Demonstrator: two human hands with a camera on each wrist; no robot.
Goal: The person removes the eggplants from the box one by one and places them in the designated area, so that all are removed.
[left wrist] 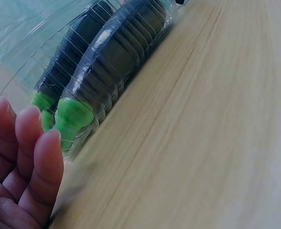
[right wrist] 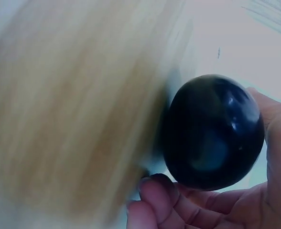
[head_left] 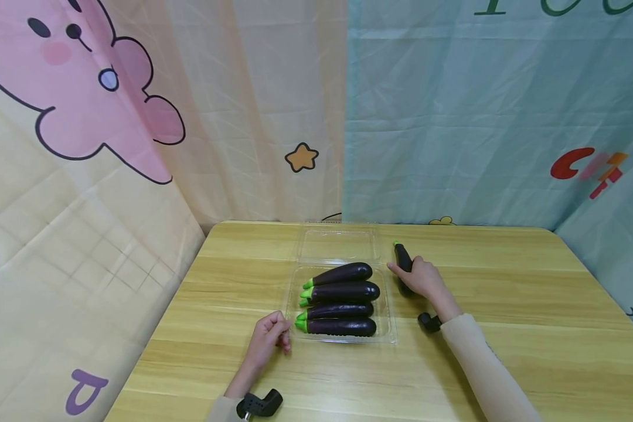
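My right hand point(head_left: 424, 278) grips a dark purple eggplant point(head_left: 404, 258) over the table, right of the clear plastic box. Its green tip points away in the head view, while its rounded, shiny end point(right wrist: 212, 133) faces the right wrist camera, between thumb and fingers. Several more eggplants point(head_left: 345, 292) lie side by side in the open box point(head_left: 387, 338), green stems to the left. Beside the box's near left corner is my left hand point(head_left: 270, 338), fingers loosely curled and holding nothing. In the left wrist view, its fingertips point(left wrist: 47, 143) overlap the box's corner by a green stem point(left wrist: 72, 117).
The clear hinged lid point(head_left: 337, 245) lies folded back behind the box. All of this is on a wood-grain table point(head_left: 232, 281) with rounded far corners. Printed curtains point(head_left: 453, 117) hang close behind the far edge and along the left and right sides.
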